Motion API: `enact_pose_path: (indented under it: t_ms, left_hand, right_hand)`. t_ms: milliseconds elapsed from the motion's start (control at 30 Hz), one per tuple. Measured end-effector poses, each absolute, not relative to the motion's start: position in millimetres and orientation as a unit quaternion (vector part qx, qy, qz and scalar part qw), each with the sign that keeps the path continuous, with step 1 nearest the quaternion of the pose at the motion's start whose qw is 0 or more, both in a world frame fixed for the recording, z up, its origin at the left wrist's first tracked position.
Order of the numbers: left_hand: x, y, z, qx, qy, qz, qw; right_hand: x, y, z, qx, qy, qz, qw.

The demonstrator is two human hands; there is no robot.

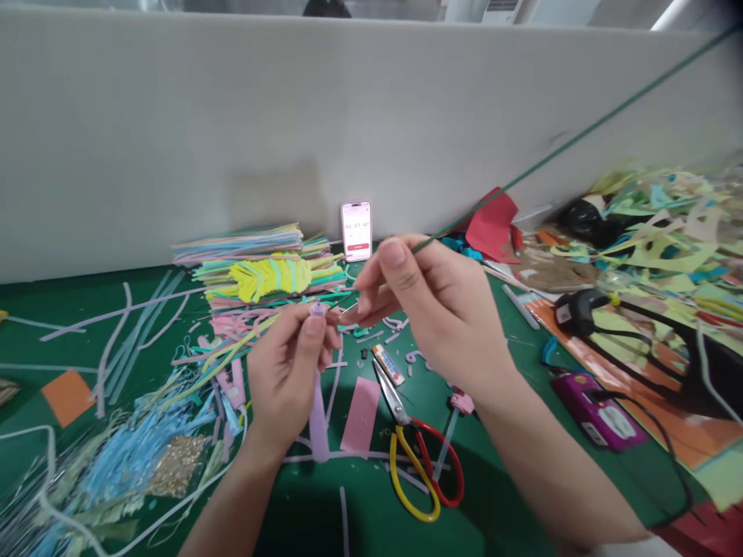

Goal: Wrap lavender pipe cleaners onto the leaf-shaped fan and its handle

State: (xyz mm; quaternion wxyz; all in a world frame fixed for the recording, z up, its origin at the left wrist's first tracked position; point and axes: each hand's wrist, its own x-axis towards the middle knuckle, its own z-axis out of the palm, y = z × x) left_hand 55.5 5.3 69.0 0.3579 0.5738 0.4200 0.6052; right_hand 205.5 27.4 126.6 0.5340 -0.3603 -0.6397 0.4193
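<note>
My left hand is closed around a lilac foam strip that hangs down from my fist, its rolled top showing above my thumb. My right hand pinches a long thin green wire that runs up to the top right corner. The wire's near end points toward the top of the strip. Both hands hover above the green table.
Scissors with red and yellow handles lie below my hands beside a pink strip. A phone leans on the white wall. Stacked coloured foam strips sit behind. Paper scraps and a glue gun crowd the right.
</note>
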Motion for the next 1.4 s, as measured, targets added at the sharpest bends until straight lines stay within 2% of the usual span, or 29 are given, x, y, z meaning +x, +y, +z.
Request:
enact_pose_path:
  t_ms: [233,400,567,833,1033,1233,1400]
  left_hand:
    - [50,11,78,0.456,0.344,0.558,0.602]
    - [48,15,77,0.404,0.305,0.537,0.675]
    - [48,17,75,0.394,0.282,0.530,0.696]
    - [52,18,70,0.382,0.273,0.509,0.721]
    - [55,25,63,0.362,0.278,0.494,0.740]
    - [53,43,43,0.326,0.335,0.544,0.697]
    - [51,48,39,0.331,0.373,0.544,0.675]
  right_hand:
    - [201,25,119,-0.356,-0.601,0.441,0.564]
    - [199,26,114,-0.354,-0.614,0.423,0.565]
    - [198,26,109,-0.382,-0.649,0.363,0.549]
    - [200,29,101,-0.393,-0.675,0.338,0.526]
    - [202,47,102,-0.395,-0.685,0.382,0.478]
    - [205,48,82,-0.431,-0.680,0.482,0.345]
    - [199,37,58,-0.461,-0.683,0.503,0.260]
